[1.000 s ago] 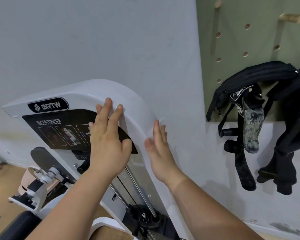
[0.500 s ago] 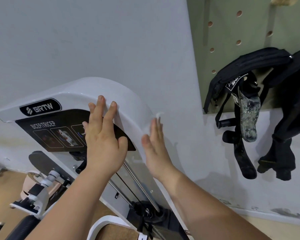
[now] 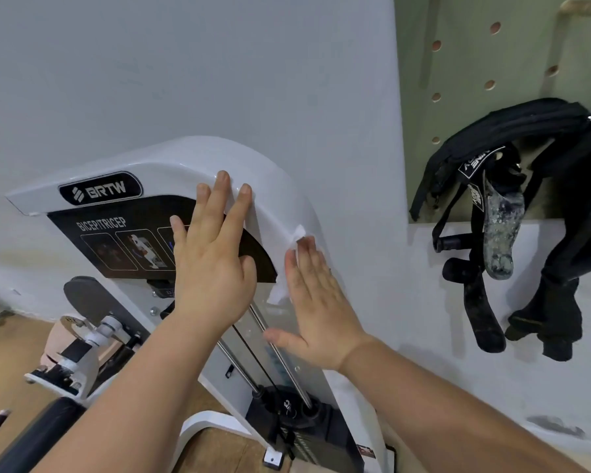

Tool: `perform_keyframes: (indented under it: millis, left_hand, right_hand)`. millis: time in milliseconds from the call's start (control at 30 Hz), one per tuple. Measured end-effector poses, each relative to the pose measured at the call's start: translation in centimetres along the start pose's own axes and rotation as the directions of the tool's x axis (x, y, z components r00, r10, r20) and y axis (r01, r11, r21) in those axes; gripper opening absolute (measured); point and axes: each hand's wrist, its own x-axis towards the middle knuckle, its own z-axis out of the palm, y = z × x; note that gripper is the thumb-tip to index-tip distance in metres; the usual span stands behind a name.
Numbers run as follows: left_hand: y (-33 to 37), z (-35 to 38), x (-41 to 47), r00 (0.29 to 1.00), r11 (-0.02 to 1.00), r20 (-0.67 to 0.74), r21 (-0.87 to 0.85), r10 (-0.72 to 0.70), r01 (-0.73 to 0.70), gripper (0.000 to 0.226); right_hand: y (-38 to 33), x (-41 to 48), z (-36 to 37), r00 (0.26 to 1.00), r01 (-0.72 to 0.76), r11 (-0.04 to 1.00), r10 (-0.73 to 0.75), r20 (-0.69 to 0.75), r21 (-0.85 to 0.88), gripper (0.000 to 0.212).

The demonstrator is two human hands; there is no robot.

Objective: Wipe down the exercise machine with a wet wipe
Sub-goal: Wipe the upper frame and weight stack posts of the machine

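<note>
Backdrop: a pale grey wall [image 3: 185, 63] fills my view, with a green pegboard [image 3: 458, 63] at the upper right. Black straps [image 3: 492, 158] hang from the pegboard, and a wooden floor [image 3: 0, 353] shows at the lower left.
Machine: the white exercise machine [image 3: 171, 162] stands against the wall. I read BRTW on its curved top cover and BICEP/TRICEP on the black panel [image 3: 99, 233] beneath.
Left grip: the left grip [image 3: 212, 261] is released and holds nothing. Its straight, spread fingers lie flat on the cover's front edge, over the panel's right end.
Right grip: the right grip [image 3: 318, 302] is also released. Its straight fingers press the wipe against the machine's right edge.
Wipe: the white wet wipe [image 3: 296, 233] sits under the right fingers, with crumpled bits showing past the fingertips and beside the forefinger.
Below: steel guide rods [image 3: 284, 356] run down to the black weight stack [image 3: 287, 414].
</note>
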Motion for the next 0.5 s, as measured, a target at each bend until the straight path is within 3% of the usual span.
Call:
perform_keyframes:
  millis: [100,167,333,400,500]
  left_hand:
    - [0.2,-0.2,-0.9,0.999,1.0,-0.029,0.017,0.026,-0.026,0.094]
    - [0.0,0.2,-1.9,0.998,0.998,-0.004,0.022,0.057,-0.057,0.097]
    - [-0.9,2.5,-4.8,0.989,0.995,0.114,-0.042,0.094,-0.09,0.098]
    - [-1.0,3.3,-6.1,0.978,0.992,0.186,-0.099,0.095,-0.077,0.098]
    - [-1.9,4.1,-7.7,0.955,0.978,0.28,-0.206,0.093,-0.035,0.099]
  right_hand:
    - [2.7,3.2,-2.5,0.933,0.323,0.888,-0.357,-0.047,-0.326,0.101]
    - [4.4,3.1,-2.9,0.896,0.41,0.777,-0.44,0.054,-0.478,0.097]
    - [6.8,-3.1,-0.6,0.808,0.589,0.465,-0.337,0.482,-0.661,0.096]
    - [6.7,-4.8,-0.1,0.788,0.615,0.371,-0.286,0.545,-0.696,0.095]
    - [5.2,-3.0,-0.7,0.852,0.523,0.45,-0.263,0.452,-0.724,0.093]
